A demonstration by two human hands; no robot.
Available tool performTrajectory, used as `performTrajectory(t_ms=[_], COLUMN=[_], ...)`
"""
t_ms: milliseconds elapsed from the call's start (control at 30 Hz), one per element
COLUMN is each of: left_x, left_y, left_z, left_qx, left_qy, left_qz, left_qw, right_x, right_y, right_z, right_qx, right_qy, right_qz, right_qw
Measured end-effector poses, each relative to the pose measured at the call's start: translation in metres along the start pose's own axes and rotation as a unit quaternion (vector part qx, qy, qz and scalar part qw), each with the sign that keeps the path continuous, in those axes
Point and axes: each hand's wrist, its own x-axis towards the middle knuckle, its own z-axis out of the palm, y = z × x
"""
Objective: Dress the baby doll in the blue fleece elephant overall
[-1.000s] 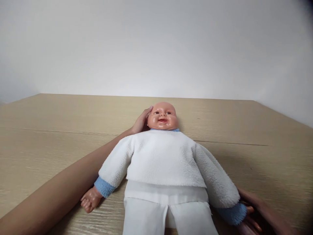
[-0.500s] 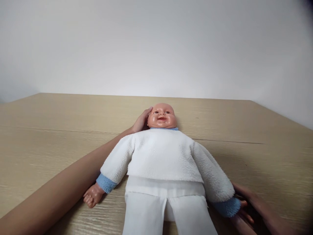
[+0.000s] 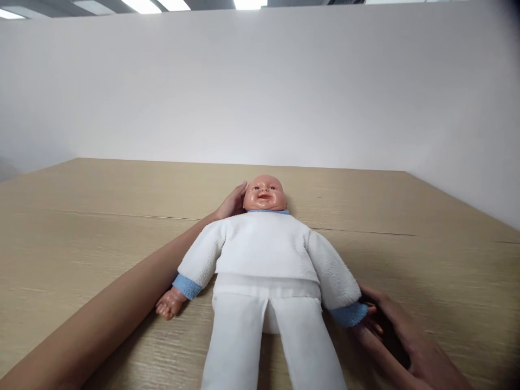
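A baby doll (image 3: 266,246) lies face up on the wooden table, head toward the far side. It wears a white fleecy top with blue cuffs and collar, and white trousers. My left hand (image 3: 232,203) cups the side of the doll's head (image 3: 265,192), its fingers partly hidden behind it. Around the doll's cuff (image 3: 350,314) on the right, my right hand (image 3: 396,319) is closed, thumb below and fingers above. Part of the doll's small hand shows between them. The doll's other hand (image 3: 170,303) rests beside my left forearm.
The wooden table (image 3: 439,276) stretches out on both sides, with a thin seam across it. Behind its far edge rises a white partition (image 3: 260,86). Ceiling lights (image 3: 142,5) show above the partition.
My view has tilted up, bringing the ceiling lights into sight. The doll appears slightly smaller, and its right-side cuff and my right hand sit higher and further left. Both hands keep their places on the doll.
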Motion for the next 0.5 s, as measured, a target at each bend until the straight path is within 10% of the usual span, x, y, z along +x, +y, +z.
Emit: performTrajectory(t_ms=[300,500], left_x=[-0.084,-0.165], left_y=[0.014,0.007], left_z=[-0.002,0.019], left_qx=[0.032,0.190], left_qy=[0.147,0.216], left_qz=[0.099,0.131], left_qw=[0.984,0.949], right_x=[0.010,-0.005], right_y=[-0.031,-0.030], right_z=[0.001,0.010], right_qx=[0.039,-0.032], right_qy=[-0.015,0.095], right_qz=[-0.020,-0.079], right_qw=[0.999,0.992])
